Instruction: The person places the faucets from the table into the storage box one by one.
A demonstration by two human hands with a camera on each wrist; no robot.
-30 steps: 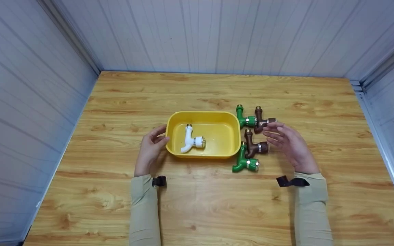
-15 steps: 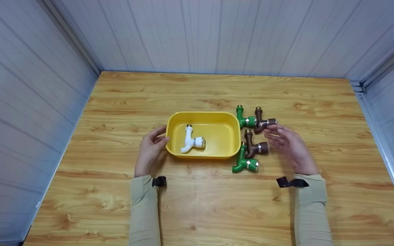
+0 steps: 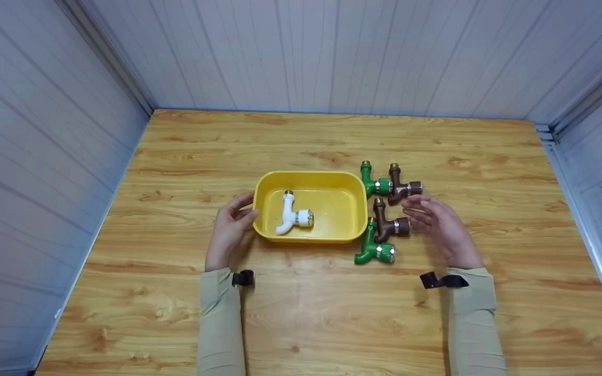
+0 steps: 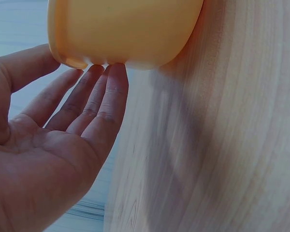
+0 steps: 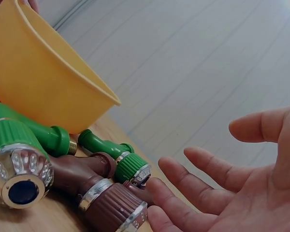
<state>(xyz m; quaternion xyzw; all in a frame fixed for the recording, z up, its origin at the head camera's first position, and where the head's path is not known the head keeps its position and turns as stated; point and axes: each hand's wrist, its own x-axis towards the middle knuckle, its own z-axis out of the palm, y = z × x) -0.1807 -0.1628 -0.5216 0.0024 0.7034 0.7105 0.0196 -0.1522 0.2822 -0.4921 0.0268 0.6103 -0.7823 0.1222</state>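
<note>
Over the last second only the right hand [image 3: 446, 230] has moved: it has slipped slightly towards 7 o'clock, so its fingertips, which overlapped the handle of the far brown tap [image 3: 398, 189], now lie level with the gap below it. Its fingers are loosely extended and hold nothing; whether a fingertip brushes a brown handle cannot be told. The shift seems too small to advance the handling, since no tap has been taken up. The left hand [image 3: 228, 230] matches the earlier frames: at 9 o'clock of the yellow tub [image 3: 332, 209], its fingers are fairly straight, their tips touching the outer wall, with the thumb at the rim. The white tap [image 3: 290, 215] lies where it did, inside the tub, on the 9 o'clock side of its middle. Outside, also unchanged, the far green tap [image 3: 369, 184] sits near 2 o'clock, the far brown one beyond it between 2 and 3, the near brown tap [image 3: 384, 224] just past 3, and the near green tap [image 3: 369, 248] around 4, all on the wooden table [image 3: 332, 313].
</note>
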